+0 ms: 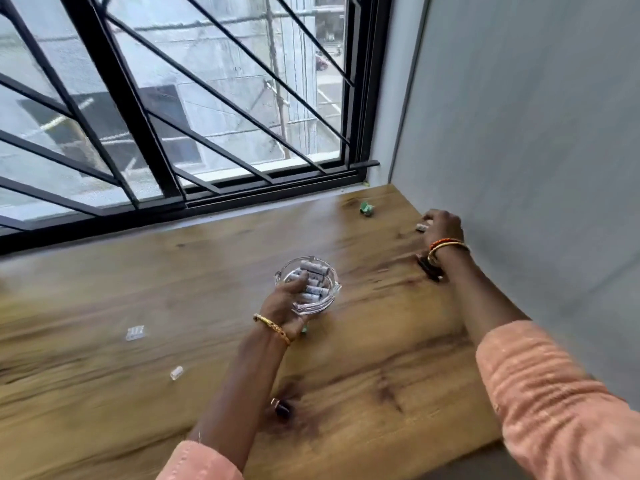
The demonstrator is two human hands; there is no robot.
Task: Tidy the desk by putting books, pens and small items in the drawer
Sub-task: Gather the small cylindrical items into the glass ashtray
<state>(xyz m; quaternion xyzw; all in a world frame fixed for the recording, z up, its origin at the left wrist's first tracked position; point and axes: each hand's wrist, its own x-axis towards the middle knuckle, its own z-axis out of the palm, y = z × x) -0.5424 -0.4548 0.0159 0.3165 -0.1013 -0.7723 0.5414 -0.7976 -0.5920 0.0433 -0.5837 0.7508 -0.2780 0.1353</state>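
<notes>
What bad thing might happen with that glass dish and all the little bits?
The clear glass dish, full of small white cylinders, sits tilted in the left hand, so some may spill. The right hand stretches far to pinch another white cylinder by the grey wall; it might fumble it.

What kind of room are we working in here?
Probably a home or office desk nook: a wood-grain desk top set against a black-barred window overlooking a street, with a plain grey wall beside it.
</notes>
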